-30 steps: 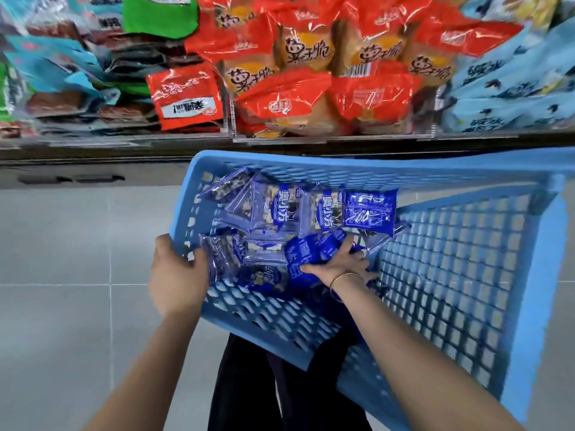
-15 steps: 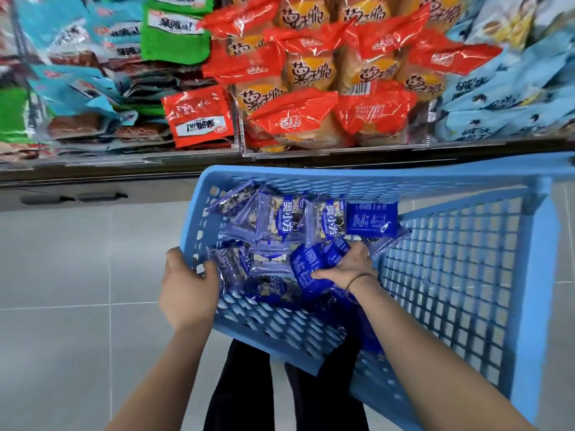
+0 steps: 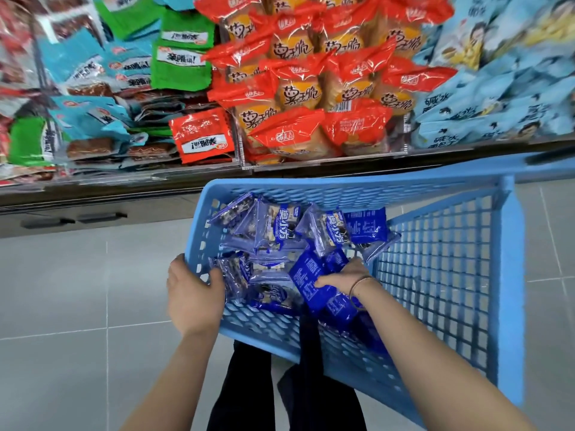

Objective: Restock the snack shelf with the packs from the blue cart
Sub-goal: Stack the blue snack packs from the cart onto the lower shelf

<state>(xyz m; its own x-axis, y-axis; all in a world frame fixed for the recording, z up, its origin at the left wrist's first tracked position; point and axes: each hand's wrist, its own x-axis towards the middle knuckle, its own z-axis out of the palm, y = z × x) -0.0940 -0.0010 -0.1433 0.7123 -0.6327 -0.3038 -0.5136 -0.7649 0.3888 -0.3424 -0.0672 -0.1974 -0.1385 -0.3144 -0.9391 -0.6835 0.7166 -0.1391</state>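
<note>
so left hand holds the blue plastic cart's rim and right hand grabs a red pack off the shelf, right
No: the head view shows the right hand inside the blue plastic cart, gripping a dark blue foil pack. The left hand does hold the rim.

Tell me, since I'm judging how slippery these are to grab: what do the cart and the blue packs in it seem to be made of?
The blue cart looks like rigid moulded plastic with a dull finish, judging by its even lattice of holes. The blue packs look like thin glossy plastic film, partly clear: it is creased, catches glare, and shows the contents through it.
</note>
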